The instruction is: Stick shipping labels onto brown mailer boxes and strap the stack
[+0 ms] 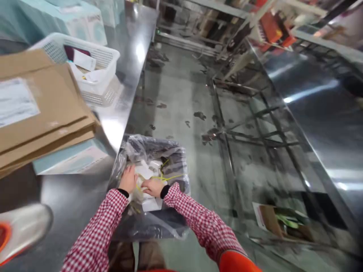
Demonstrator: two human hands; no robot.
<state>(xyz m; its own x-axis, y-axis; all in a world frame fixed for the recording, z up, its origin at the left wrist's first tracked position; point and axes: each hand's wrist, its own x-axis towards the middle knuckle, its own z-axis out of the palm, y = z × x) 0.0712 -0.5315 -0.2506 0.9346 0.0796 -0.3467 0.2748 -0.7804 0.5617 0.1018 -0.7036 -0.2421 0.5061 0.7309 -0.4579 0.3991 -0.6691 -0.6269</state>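
Both hands reach down into a dark bin (181,156) lined with a clear plastic bag (136,145). Inside lie white paper or card scraps (151,204) and thin yellow strapping (172,176). My left hand (129,179) rests on the scraps near the bin's left side, fingers stretched forward. Close beside it, my right hand (153,187) lies among the white pieces, its fingers bent inward. What those fingers close on is blurred and cannot be made out.
Along the left runs a metal table (76,196) with flat cardboard boxes (56,94), a white basket (104,71) and teal boxes (85,22). A roll of tape (25,230) sits at its near end. On the right stands another metal table (309,98); an open carton (272,221) is beneath.
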